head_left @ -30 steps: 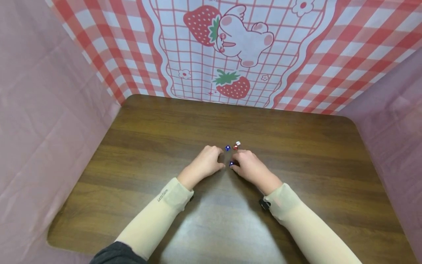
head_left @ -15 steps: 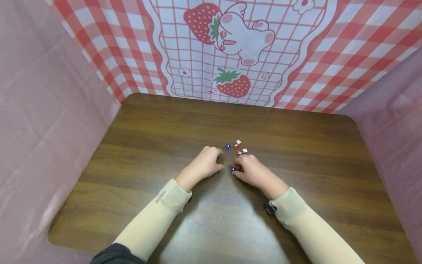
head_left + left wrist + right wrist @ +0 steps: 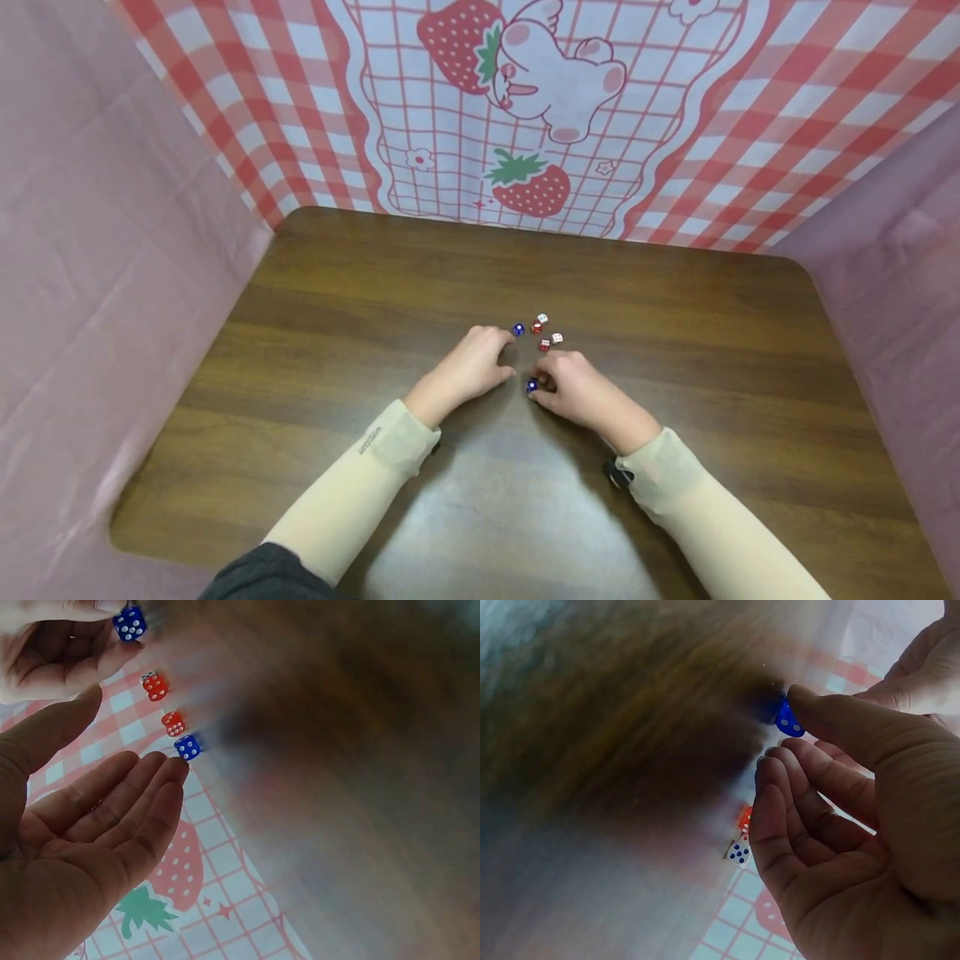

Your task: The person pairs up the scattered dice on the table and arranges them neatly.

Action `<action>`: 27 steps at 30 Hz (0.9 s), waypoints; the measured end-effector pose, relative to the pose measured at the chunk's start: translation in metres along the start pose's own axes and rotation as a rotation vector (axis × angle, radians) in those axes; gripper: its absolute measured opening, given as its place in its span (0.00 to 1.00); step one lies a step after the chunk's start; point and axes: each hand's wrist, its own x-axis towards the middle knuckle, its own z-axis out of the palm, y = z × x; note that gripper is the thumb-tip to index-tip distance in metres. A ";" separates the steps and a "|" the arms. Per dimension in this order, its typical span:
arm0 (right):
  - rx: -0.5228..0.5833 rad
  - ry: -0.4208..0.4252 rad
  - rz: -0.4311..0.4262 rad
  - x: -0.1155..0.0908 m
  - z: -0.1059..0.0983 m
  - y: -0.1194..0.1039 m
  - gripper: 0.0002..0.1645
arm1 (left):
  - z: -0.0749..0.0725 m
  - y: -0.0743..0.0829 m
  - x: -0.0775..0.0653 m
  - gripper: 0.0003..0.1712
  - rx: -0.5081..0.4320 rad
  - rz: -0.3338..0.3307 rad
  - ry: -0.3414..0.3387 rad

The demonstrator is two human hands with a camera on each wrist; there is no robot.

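Note:
My right hand [image 3: 581, 387] holds a blue die [image 3: 532, 385] at its thumb and fingertips, low over the table. In the right wrist view the thumb tip lies on this blue die [image 3: 789, 721], its fingers bent below. Opposite, my left hand [image 3: 468, 364] has relaxed, fairly straight fingers, with fingertips right at another blue die [image 3: 518, 330]. The left wrist view shows that blue die [image 3: 188, 748] just past the fingertips, the thumb spread away. Past the right hand's knuckles lie a red die [image 3: 544, 345] and a white die [image 3: 557, 338].
A second red die [image 3: 537, 328] and white die [image 3: 542, 318] sit close together near the far blue die. The brown wooden table [image 3: 360, 275] ends at a red-checked strawberry cloth [image 3: 525, 108]. Pink cloth [image 3: 112, 250] hangs along the sides.
My right hand drew back toward me with its blue die, uncovering a red and a white die. Lately my left fingertips have moved forward to the far blue die.

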 end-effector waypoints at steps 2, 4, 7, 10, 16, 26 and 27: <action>0.008 0.002 0.001 0.000 0.000 0.000 0.11 | -0.001 0.000 0.003 0.26 0.003 0.000 -0.001; 0.010 0.003 -0.003 0.001 -0.001 0.001 0.11 | -0.004 0.001 0.007 0.26 0.005 0.001 -0.006; 0.011 0.003 -0.007 0.002 -0.002 0.001 0.10 | -0.009 0.001 0.013 0.25 0.011 0.003 -0.007; 0.008 0.001 -0.004 0.001 -0.002 0.003 0.09 | -0.014 -0.001 0.022 0.23 0.022 0.021 -0.007; 0.021 0.006 -0.005 -0.001 0.000 0.005 0.09 | -0.022 -0.008 0.039 0.15 0.079 0.072 -0.039; 0.027 0.018 -0.012 -0.002 0.000 0.005 0.09 | -0.022 -0.014 0.064 0.09 0.130 0.079 -0.121; 0.027 0.018 -0.011 -0.002 0.000 0.005 0.09 | -0.022 -0.014 0.067 0.08 0.135 0.082 -0.125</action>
